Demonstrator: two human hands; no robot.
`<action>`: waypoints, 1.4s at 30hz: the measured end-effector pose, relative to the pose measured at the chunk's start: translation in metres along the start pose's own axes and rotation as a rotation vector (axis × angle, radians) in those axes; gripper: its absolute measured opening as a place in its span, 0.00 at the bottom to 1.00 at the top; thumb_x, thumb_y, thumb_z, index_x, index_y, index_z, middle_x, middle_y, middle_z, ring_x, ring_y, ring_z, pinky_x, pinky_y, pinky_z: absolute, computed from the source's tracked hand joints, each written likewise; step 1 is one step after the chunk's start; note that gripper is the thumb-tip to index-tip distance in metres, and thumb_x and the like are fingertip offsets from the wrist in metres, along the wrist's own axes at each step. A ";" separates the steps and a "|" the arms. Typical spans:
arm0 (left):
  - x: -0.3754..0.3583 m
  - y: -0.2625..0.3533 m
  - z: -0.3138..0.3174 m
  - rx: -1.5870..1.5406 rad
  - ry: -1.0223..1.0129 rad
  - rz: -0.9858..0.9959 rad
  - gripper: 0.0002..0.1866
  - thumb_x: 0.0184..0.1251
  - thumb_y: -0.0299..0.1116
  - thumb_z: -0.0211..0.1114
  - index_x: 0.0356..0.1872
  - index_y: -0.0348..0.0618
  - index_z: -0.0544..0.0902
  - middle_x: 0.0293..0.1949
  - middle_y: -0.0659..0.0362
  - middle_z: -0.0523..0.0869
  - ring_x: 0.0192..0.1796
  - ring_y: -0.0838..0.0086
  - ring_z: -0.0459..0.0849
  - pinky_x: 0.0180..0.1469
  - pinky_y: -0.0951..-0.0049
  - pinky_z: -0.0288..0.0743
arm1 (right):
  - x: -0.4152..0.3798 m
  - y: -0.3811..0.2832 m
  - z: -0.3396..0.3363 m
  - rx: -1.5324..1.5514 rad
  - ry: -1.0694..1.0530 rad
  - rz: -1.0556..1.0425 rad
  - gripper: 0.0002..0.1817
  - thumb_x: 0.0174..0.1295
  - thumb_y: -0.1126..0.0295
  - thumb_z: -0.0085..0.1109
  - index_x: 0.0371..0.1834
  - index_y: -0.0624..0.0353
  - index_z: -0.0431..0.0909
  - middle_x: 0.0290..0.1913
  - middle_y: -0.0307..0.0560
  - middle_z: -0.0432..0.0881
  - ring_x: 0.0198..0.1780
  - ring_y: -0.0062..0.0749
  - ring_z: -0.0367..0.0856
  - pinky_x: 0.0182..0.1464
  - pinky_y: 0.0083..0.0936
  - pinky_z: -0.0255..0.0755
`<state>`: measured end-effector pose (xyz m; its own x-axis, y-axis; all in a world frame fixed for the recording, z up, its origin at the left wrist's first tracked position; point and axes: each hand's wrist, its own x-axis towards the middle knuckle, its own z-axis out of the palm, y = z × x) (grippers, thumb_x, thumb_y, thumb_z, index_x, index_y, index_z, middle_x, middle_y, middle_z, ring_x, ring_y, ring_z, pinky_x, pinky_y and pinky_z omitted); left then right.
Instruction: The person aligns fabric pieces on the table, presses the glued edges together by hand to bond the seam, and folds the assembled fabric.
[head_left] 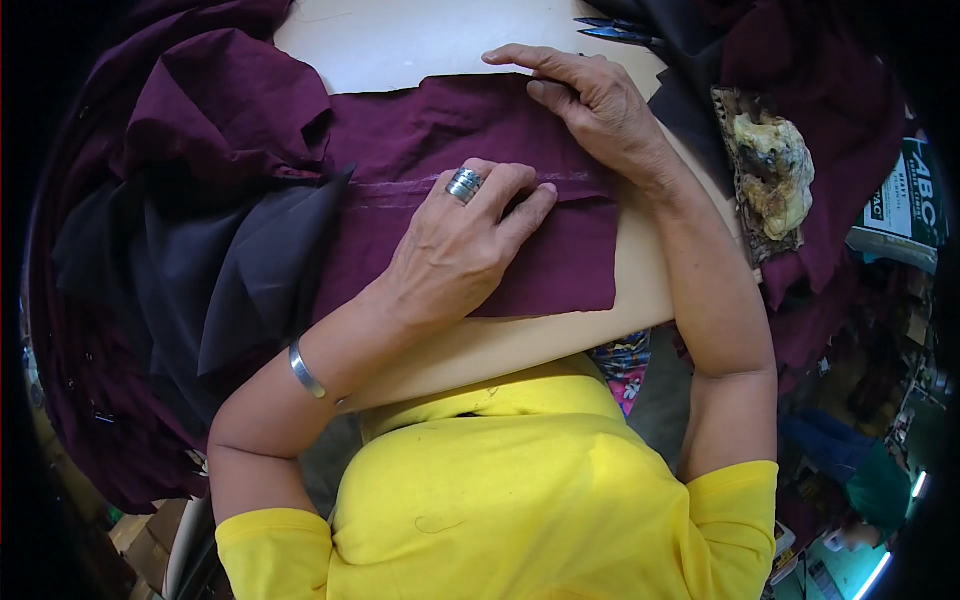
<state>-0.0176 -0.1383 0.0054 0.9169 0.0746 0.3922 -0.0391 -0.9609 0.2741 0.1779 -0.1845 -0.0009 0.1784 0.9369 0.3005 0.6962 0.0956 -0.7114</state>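
Observation:
A maroon cloth [555,260] lies over a pale, padded-looking board, with a lighter seam line running across it. My left hand [455,235], wearing a wide silver ring and a bracelet, is closed with bent fingers on the cloth at that seam. The fingertips are partly hidden beneath the hand. Near the cloth's far right corner is my right hand [605,110], its index finger stretched out and its thumb apart. Its other fingers are mostly out of sight, and nothing shows in it. Dark grey fabric [255,270] joins the maroon cloth on the left.
Dark-handled scissors or snips [620,32] rest at the board's [520,340] far right. Beyond my right forearm sits a worn, yellowish lump [775,175] on a ragged base. A green and white ABC box [905,205] stands farther right. Bunched maroon fabric [225,100] heaps up at left.

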 end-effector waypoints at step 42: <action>0.008 0.015 0.010 0.084 0.026 -0.015 0.22 0.49 0.21 0.56 0.50 0.39 0.79 0.37 0.54 0.74 0.37 0.64 0.76 0.37 0.69 0.74 | 0.000 0.002 -0.002 0.009 -0.015 -0.005 0.17 0.60 0.77 0.53 0.53 0.53 0.78 0.49 0.44 0.83 0.51 0.32 0.81 0.55 0.23 0.71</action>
<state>-0.0073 -0.1547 0.0042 0.9066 0.0946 0.4112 0.0086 -0.9785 0.2061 0.1811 -0.1851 -0.0013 0.1645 0.9413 0.2948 0.6908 0.1034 -0.7156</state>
